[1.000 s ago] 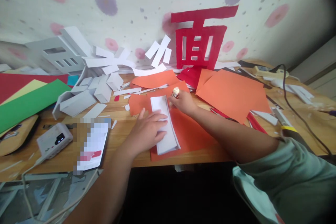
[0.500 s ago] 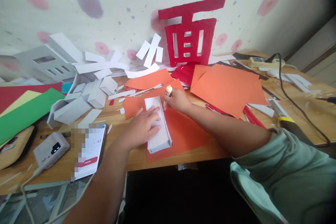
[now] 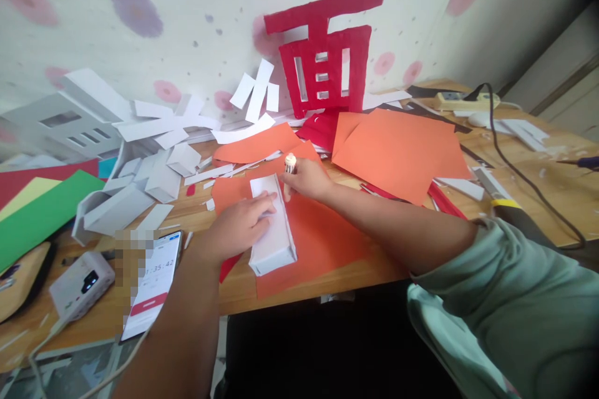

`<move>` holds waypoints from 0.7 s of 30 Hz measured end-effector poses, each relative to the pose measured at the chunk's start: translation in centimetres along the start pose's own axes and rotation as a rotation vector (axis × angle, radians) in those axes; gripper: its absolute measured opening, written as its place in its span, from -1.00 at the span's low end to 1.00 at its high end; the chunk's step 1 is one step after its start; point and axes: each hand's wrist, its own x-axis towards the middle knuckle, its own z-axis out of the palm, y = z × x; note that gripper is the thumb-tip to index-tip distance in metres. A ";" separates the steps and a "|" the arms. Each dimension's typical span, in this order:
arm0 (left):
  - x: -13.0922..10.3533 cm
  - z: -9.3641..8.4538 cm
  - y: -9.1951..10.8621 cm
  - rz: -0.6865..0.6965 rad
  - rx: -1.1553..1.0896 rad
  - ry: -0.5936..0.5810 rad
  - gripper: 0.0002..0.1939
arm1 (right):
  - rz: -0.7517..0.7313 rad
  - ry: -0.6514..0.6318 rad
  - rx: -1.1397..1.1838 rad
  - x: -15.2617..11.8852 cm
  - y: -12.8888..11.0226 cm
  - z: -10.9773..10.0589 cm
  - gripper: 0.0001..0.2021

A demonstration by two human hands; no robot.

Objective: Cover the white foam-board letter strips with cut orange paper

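A long white paper box [image 3: 274,240] lies on a sheet of orange paper [image 3: 322,230] near the table's front edge. My left hand [image 3: 243,224] rests on the box's top face, fingers stretched out over it, holding it down against the orange sheet. Beside the box's right edge, toward its far end, my right hand [image 3: 306,179] is closed around a pen [image 3: 290,163] with a cream ornamental top. The pen stands roughly upright; its tip is hidden by my fingers and too small to make out.
Folded white paper pieces [image 3: 163,168] crowd the left back. A red cut-out character [image 3: 325,56] leans on the wall. More orange sheets [image 3: 397,146] lie right. A phone [image 3: 154,287], a white power bank [image 3: 82,283] and green paper [image 3: 51,218] are left; a cable [image 3: 505,162] crosses the right.
The view has shifted slightly, so most things sit further left. My left hand's fingers are a little more bent on the box. The right hand keeps its grip on the pen beside the box.
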 end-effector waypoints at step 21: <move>-0.1 -0.3 0.9 0.013 0.067 0.052 -0.68 | 0.004 0.054 -0.043 4.9 1.3 1.0 -0.64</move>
